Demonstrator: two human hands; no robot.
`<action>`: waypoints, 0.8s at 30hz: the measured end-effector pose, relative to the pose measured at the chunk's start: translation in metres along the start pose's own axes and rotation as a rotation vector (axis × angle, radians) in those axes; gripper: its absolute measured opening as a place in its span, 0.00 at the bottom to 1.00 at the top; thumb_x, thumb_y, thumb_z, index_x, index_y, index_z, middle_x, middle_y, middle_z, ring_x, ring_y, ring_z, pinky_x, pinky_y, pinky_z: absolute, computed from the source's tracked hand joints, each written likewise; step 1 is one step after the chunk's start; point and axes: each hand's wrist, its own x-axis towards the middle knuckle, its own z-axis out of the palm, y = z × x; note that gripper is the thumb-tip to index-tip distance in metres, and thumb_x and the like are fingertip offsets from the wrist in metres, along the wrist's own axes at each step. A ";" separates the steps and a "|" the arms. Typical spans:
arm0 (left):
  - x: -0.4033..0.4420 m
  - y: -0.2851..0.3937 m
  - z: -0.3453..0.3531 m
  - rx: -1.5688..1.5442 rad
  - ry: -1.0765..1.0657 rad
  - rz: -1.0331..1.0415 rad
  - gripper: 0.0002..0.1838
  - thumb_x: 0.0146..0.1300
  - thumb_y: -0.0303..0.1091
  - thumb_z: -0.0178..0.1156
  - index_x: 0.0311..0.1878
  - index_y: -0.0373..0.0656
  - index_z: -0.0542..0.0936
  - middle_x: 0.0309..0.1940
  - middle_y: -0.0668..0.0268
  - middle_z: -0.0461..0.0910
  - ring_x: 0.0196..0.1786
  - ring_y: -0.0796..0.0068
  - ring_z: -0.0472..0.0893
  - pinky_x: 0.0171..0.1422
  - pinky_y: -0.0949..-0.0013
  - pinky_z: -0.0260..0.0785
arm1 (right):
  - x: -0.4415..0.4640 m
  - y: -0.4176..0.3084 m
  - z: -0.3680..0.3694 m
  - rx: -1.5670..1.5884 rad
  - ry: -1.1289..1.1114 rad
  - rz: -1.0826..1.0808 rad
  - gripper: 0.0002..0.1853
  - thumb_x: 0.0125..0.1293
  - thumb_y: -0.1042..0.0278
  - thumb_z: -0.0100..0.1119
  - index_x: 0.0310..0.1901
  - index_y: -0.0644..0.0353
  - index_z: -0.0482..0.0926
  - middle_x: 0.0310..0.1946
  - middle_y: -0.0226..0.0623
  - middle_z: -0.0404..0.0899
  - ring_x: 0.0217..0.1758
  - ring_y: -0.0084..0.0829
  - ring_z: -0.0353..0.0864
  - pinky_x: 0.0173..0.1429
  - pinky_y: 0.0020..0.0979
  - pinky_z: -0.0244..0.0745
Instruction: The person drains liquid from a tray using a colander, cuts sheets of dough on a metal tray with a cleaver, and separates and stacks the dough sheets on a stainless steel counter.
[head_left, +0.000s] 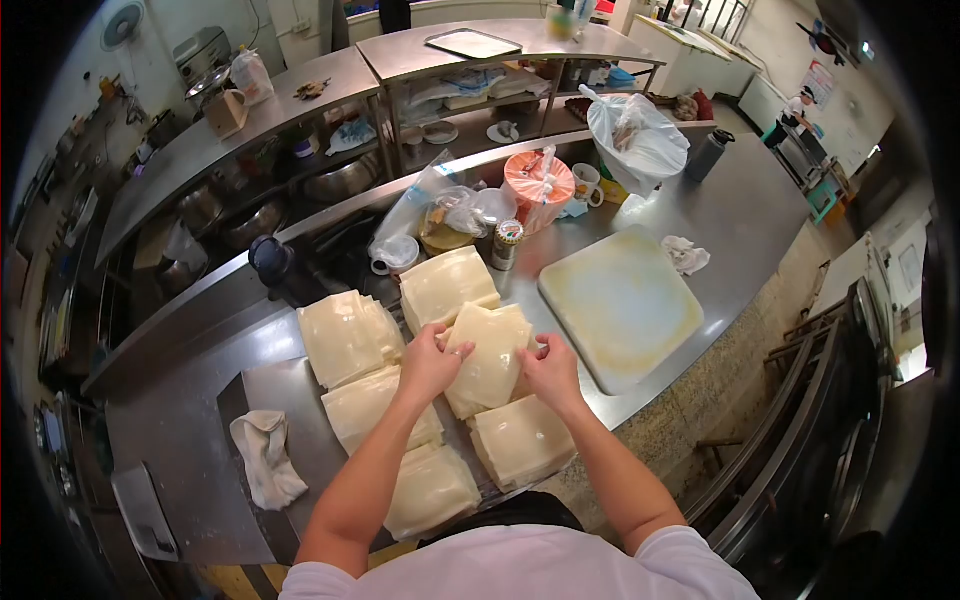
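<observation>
Thin, pale-yellow square sheets that look like dough lie in several piles on the steel counter. Over the middle pile, one dough sheet (494,338) sits turned at an angle to the sheets beneath. My left hand (432,362) pinches its left edge, a ring showing on one finger. At the right edge, the fingers and thumb of my right hand (552,370) close on the same sheet. Around my hands are a back pile (448,285), a left pile (350,338), a front-right pile (522,442) and a front pile (432,490).
To the right lies a white cutting board (625,305). Behind the piles stand a can (507,245), an orange-lidded tub (540,178), a mug (587,184) and a plastic bag (637,140). A cloth (268,460) rests at left. A person (795,118) stands far right.
</observation>
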 end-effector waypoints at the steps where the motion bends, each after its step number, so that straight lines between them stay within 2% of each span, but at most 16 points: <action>1: -0.005 0.000 -0.005 0.052 -0.028 -0.005 0.31 0.58 0.44 0.76 0.58 0.33 0.78 0.43 0.56 0.85 0.44 0.63 0.85 0.50 0.63 0.77 | -0.001 -0.001 -0.002 -0.004 -0.036 0.008 0.26 0.61 0.62 0.71 0.55 0.74 0.77 0.31 0.43 0.85 0.36 0.34 0.87 0.44 0.34 0.81; 2: -0.008 -0.002 -0.009 0.105 -0.057 -0.010 0.34 0.57 0.46 0.76 0.60 0.33 0.77 0.46 0.52 0.85 0.46 0.59 0.86 0.52 0.61 0.78 | -0.005 -0.003 -0.004 -0.008 -0.072 0.018 0.27 0.61 0.61 0.72 0.54 0.74 0.77 0.31 0.43 0.85 0.36 0.35 0.87 0.44 0.35 0.81; 5: -0.001 -0.024 -0.004 0.061 -0.094 0.026 0.34 0.57 0.48 0.77 0.59 0.34 0.78 0.47 0.54 0.84 0.48 0.59 0.85 0.54 0.61 0.77 | -0.005 0.002 0.000 0.011 -0.107 0.015 0.27 0.61 0.58 0.73 0.51 0.74 0.78 0.32 0.44 0.86 0.36 0.36 0.87 0.44 0.34 0.81; 8: 0.017 -0.027 0.003 -0.153 -0.063 0.028 0.33 0.57 0.51 0.76 0.56 0.34 0.80 0.47 0.53 0.85 0.50 0.59 0.85 0.55 0.61 0.76 | 0.004 0.005 0.008 0.191 -0.062 0.106 0.24 0.61 0.57 0.73 0.46 0.73 0.80 0.33 0.42 0.86 0.35 0.34 0.86 0.41 0.32 0.80; 9: 0.018 -0.018 -0.001 -0.072 -0.090 0.005 0.33 0.57 0.52 0.75 0.55 0.34 0.81 0.47 0.53 0.85 0.50 0.58 0.85 0.55 0.60 0.76 | 0.006 0.002 0.010 0.274 -0.042 0.158 0.23 0.61 0.57 0.73 0.44 0.72 0.81 0.33 0.41 0.86 0.35 0.34 0.85 0.40 0.32 0.80; 12: 0.022 0.010 -0.013 0.142 -0.163 -0.046 0.31 0.57 0.55 0.75 0.49 0.36 0.81 0.46 0.52 0.85 0.49 0.57 0.85 0.54 0.59 0.76 | 0.002 -0.035 -0.007 0.336 -0.187 0.372 0.18 0.60 0.61 0.73 0.40 0.69 0.81 0.33 0.38 0.85 0.33 0.31 0.83 0.37 0.30 0.78; 15: 0.031 0.014 -0.014 0.256 -0.192 -0.062 0.31 0.55 0.58 0.75 0.44 0.37 0.80 0.44 0.53 0.85 0.45 0.58 0.84 0.50 0.60 0.77 | 0.016 -0.024 -0.002 0.340 -0.274 0.417 0.14 0.59 0.66 0.73 0.38 0.68 0.81 0.32 0.36 0.84 0.31 0.27 0.81 0.36 0.30 0.77; 18: 0.037 0.013 -0.014 0.274 -0.164 -0.052 0.32 0.53 0.59 0.77 0.42 0.38 0.79 0.42 0.54 0.86 0.45 0.58 0.84 0.49 0.60 0.76 | 0.020 -0.007 0.017 0.416 -0.173 0.104 0.12 0.58 0.68 0.72 0.36 0.67 0.80 0.31 0.34 0.82 0.31 0.26 0.80 0.37 0.30 0.77; 20: 0.038 0.012 -0.013 0.283 -0.141 -0.029 0.32 0.52 0.59 0.77 0.43 0.38 0.79 0.41 0.54 0.86 0.43 0.58 0.85 0.48 0.60 0.76 | 0.018 -0.006 0.022 0.419 -0.124 0.040 0.11 0.58 0.69 0.72 0.35 0.66 0.80 0.31 0.34 0.82 0.31 0.25 0.79 0.38 0.30 0.76; 24: 0.043 0.019 -0.018 0.189 -0.282 -0.134 0.29 0.50 0.55 0.80 0.36 0.39 0.80 0.35 0.61 0.84 0.37 0.69 0.82 0.41 0.64 0.74 | 0.018 0.002 0.031 0.481 -0.040 0.020 0.10 0.59 0.71 0.70 0.36 0.65 0.78 0.31 0.34 0.81 0.33 0.25 0.79 0.39 0.29 0.77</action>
